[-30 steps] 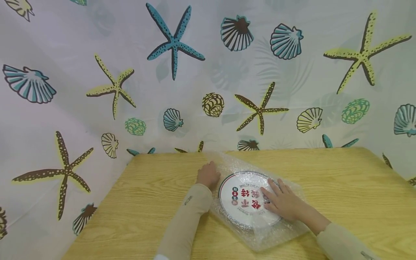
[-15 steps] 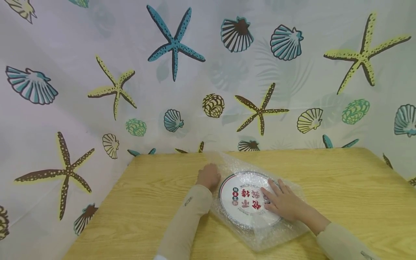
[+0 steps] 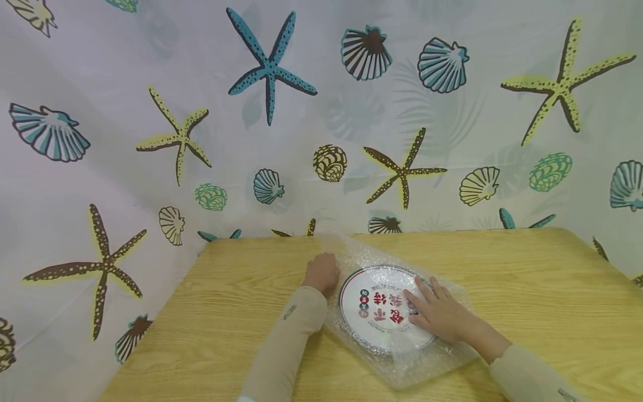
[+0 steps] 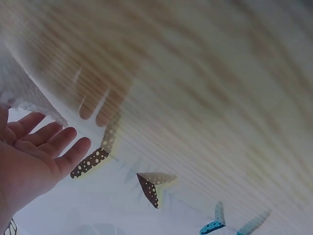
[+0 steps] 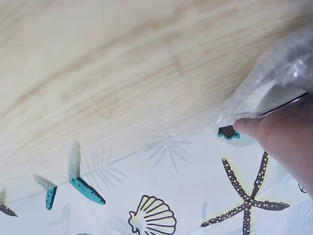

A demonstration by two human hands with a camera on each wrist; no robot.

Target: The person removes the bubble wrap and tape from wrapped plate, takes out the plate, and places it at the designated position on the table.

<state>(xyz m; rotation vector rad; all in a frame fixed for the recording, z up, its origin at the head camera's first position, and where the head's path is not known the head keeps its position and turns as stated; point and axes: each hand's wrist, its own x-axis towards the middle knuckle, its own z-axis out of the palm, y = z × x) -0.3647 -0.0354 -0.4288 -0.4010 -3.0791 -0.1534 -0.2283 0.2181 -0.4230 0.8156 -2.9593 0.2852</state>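
A round white plate with red characters and a dark-and-red rim lies inside clear bubble wrap. At the wrap's left edge is my left hand; in the left wrist view the fingers of that hand are relaxed and slightly bent beside the wrap, with no clear grip. My right hand rests with spread fingers on the wrapped plate's right side and covers part of its print. The right wrist view shows this hand against the wrap, its fingertips partly hidden.
The package lies on a wood-grain table, near its front. Behind and to the left of the table hangs a pale cloth printed with starfish and shells, meeting the table's far edge.
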